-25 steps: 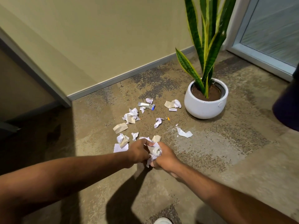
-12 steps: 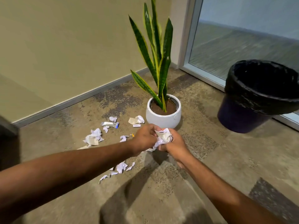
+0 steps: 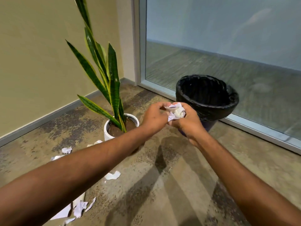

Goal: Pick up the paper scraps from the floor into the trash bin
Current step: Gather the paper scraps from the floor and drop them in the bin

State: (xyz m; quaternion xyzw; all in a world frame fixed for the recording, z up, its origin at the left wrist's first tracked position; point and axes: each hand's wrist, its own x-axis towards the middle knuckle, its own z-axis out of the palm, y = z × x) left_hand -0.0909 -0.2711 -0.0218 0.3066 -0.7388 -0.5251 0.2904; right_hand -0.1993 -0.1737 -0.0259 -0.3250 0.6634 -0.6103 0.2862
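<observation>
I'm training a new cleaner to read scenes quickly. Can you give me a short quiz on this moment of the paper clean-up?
1. The left hand and right hand are: A) empty; B) together gripping a crumpled white paper wad; C) resting on the ground.
2. True or false: the black-lined round trash bin stands left of the white round plant pot.
3. Fill in: torn white paper scraps lie on the ____.
Key: 1 B; 2 false; 3 floor.

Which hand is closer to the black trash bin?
Right. The right hand is just in front of the trash bin; the left hand is farther over, toward the plant pot.
</observation>
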